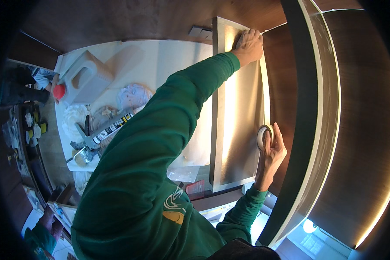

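Stretched across the view from the lower left, my left arm reaches a long metallic panel (242, 143) with a pale frame and a lit glow along it. My left hand (249, 45) is closed over its upper right edge, fingers bent and held together; the fingertips are hidden. From below, my right hand (273, 154) holds a roll of pale tape (264, 136) beside the panel's right edge, closed on it with the thumb across the ring. A narrow pale strip (264, 89) runs along that edge between the left hand and the roll.
Left, a white surface (160, 56) bears a jug with a red cap (89, 78), a caulking gun with a cartridge (110, 128), a paintbrush (81, 157) and crumpled plastic (134, 95). A curved dark-edged board (310, 108) rises at right. Another person's hand (55, 82) shows far left.
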{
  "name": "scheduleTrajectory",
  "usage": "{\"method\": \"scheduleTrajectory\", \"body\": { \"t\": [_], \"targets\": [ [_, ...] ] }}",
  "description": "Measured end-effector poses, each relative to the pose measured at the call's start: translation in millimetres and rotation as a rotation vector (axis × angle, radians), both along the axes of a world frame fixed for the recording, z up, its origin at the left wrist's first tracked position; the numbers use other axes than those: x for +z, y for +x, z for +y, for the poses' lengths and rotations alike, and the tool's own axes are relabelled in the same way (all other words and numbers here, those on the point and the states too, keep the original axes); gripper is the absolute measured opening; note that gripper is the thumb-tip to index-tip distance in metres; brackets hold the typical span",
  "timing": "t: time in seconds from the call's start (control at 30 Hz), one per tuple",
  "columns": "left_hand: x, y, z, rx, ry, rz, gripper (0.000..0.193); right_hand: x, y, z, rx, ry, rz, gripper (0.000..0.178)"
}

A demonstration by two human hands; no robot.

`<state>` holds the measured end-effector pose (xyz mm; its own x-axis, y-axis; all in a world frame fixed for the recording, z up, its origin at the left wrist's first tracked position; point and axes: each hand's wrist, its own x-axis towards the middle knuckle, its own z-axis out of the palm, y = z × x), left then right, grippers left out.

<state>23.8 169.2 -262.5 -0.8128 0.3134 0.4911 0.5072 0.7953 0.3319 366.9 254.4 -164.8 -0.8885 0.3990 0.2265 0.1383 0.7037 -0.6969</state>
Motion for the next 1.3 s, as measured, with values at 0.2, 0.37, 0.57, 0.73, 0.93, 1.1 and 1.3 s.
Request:
{"method": "scheduleTrajectory", "body": {
  "t": [0.2, 0.37, 0.57, 0.73, 0.93, 1.1, 1.3],
  "targets": [
    [-0.5, -2.6, 2.5, -0.038, 0.044, -0.056, 0.052, 3.7, 2.3, -5.6, -0.023, 0.107, -0.009, 0.037],
    [1.0, -4.1, -4.6, -0.004, 0.056, -0.05, 0.051, 19.6, -4.8, -16.8, -0.09, 0.112, -0.147, 0.037],
    [11.2, 1.8, -6.3, -0.006, 0.044, -0.04, 0.05, -2.8, 4.3, 8.8, -0.11, 0.25, -0.154, 0.037],
    [5.1, -0.4, -11.0, -0.064, 0.075, 0.027, 0.047, -5.8, 5.3, 9.1, 0.02, 0.327, -0.045, 0.037],
    [-5.6, -8.3, -4.2, 0.016, 0.072, 0.065, 0.048, -3.3, -0.3, 2.9, -0.018, 0.09, -0.024, 0.038],
    [3.8, -8.5, -3.1, -0.022, 0.016, -0.032, 0.052, -2.4, 2.1, 3.8, -0.015, 0.067, -0.046, 0.038],
    [-2.7, -8.7, -12.4, -0.043, 0.046, 0.09, 0.045, 6.8, -2.0, -0.1, 0.03, 0.188, -0.096, 0.04]
  ]
}}
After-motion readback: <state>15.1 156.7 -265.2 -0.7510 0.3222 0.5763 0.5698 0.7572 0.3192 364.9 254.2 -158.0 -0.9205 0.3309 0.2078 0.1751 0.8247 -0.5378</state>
